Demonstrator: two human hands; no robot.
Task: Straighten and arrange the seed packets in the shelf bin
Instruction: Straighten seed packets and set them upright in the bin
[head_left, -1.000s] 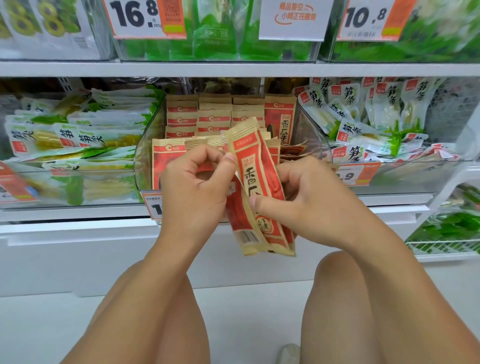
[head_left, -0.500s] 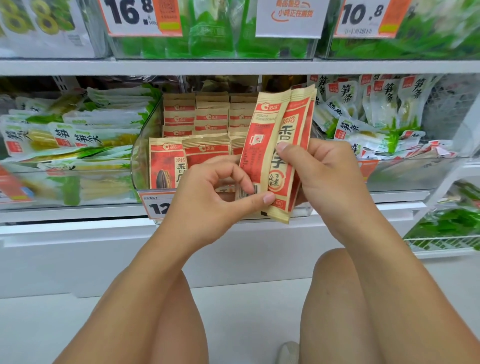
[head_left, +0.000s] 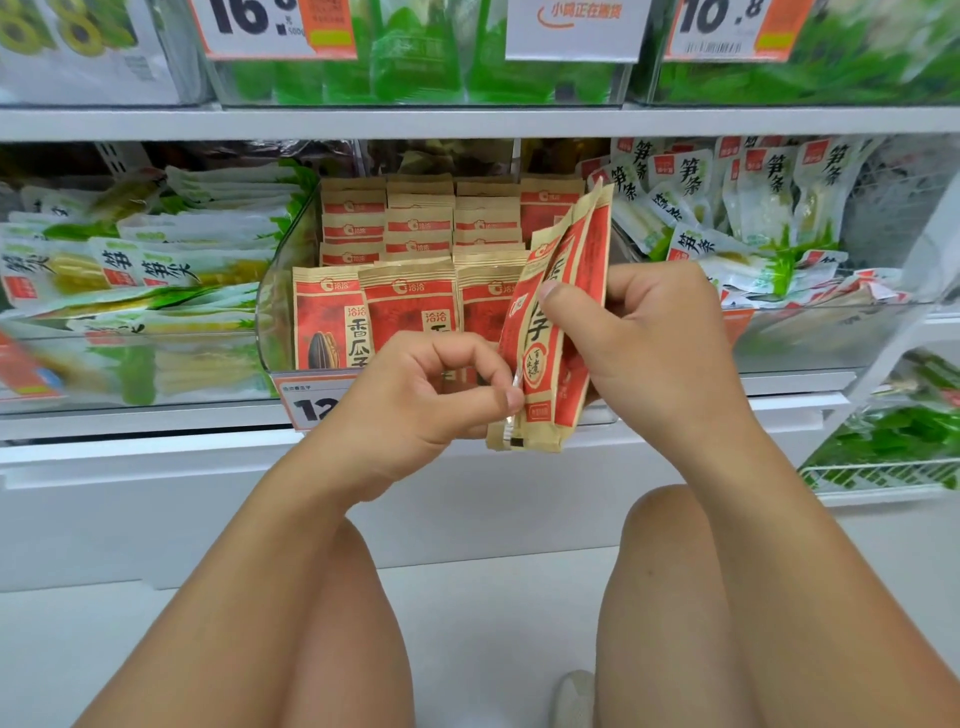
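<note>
Packets (head_left: 558, 332) stand upright in my right hand (head_left: 660, 348), thumb pinching them just in front of the bin (head_left: 275, 312). My left hand (head_left: 421, 410) pinches their lower edge. More packets fill the bin behind.

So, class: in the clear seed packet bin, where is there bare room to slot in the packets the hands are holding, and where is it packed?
Room shows at the bin's right end, behind the held packets, between the front row and the right wall. Left and centre are packed in rows. The right hand grips the held packets; the left hand pinches their lower edge.
</note>
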